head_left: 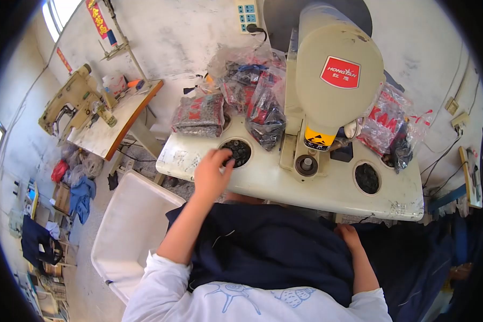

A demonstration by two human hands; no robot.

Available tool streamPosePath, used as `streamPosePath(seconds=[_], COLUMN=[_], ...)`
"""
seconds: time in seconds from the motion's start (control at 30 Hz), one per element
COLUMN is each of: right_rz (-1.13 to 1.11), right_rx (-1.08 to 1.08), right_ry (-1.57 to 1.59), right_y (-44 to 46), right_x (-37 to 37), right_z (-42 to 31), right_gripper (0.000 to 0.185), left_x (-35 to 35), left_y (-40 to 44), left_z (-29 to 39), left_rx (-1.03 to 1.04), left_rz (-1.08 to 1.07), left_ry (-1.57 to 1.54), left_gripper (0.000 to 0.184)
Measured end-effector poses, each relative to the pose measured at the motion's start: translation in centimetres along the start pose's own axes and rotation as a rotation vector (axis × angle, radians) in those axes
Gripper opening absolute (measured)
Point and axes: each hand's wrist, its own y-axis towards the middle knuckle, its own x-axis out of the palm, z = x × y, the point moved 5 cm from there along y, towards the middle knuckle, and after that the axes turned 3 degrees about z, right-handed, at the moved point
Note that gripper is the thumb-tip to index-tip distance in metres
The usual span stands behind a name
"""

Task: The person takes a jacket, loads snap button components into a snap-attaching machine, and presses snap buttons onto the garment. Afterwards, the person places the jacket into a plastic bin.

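My left hand (213,170) is at the rim of the round cup of dark buttons (238,153) set in the white machine table, its fingers curled close together; what they hold, if anything, is too small to make out. Dark navy cloth (273,241) lies across my lap. On the right edge of that cloth rests my right hand (349,236), its fingers bent over and partly hidden by the fabric. Ahead stands the press machine (335,64) with a yellow guard (319,138) above its round lower die (306,165).
Plastic bags of small parts (199,114) lie behind the left cup, and more bags (382,121) lie right of the machine. Another cup (367,178) is at the right. A white bin (137,225) stands at left, with a sewing machine (72,102) beyond.
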Motion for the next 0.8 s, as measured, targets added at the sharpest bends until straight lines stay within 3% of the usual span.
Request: streamPosePath(seconds=[0.07, 0.13, 0.2, 0.33, 0.43, 0.57, 0.6, 0.63, 0.7, 0.8], right_rz=[0.030, 0.127, 0.189, 0.513, 0.522, 0.512, 0.521, 0.530, 0.492, 0.496], right_rx=[-0.312, -0.452, -0.523, -0.550, -0.559, -0.640, -0.624, -0.608, -0.601, -0.592], right_ry=[-0.132, -0.302, -0.275, -0.364, -0.535, -0.686, -0.720, -0.755, -0.714, -0.621], right_y=[-1.7, -5.6, -8.3, -6.7, -3.3, -1.2, -0.9, -0.6, 0.3, 1.0], right_x=[0.1, 0.1, -2.1, -8.5, -10.4, -8.8, -8.6, -8.4, -8.3, -8.4], right_z=[-3.7, -10.3, -15.3, -19.4, -19.5, -20.8, -21.1, -21.2, -20.9, -20.8], right_gripper=[0.028, 0.020, 0.015, 0.019, 0.025, 0.029, 0.028, 0.028, 0.026, 0.019], left_x=[1.3, 3.1, 4.1, 4.8, 4.4, 3.3, 4.2, 5.1, 6.5, 8.2], left_y=[1.8, 2.9, 3.2, 3.5, 3.5, 3.8, 3.8, 3.9, 4.0, 3.9], left_z=[-2.2, -2.9, -2.6, -2.1, -2.1, 0.3, 1.1, 2.4, 6.7, 10.5], left_rx=[0.018, 0.017, 0.082, 0.065, 0.067, 0.013, 0.045, -0.025, 0.062, 0.121], left_rz=[-0.144, -0.296, -0.299, -0.266, -0.184, -0.068, -0.098, -0.241, -0.336, -0.453], left_ry=[0.114, 0.188, 0.228, 0.195, 0.209, -0.008, -0.244, -0.305, -0.515, -0.547], left_gripper=[0.023, 0.022, 0.020, 0.015, 0.014, 0.014, 0.016, 0.016, 0.016, 0.015])
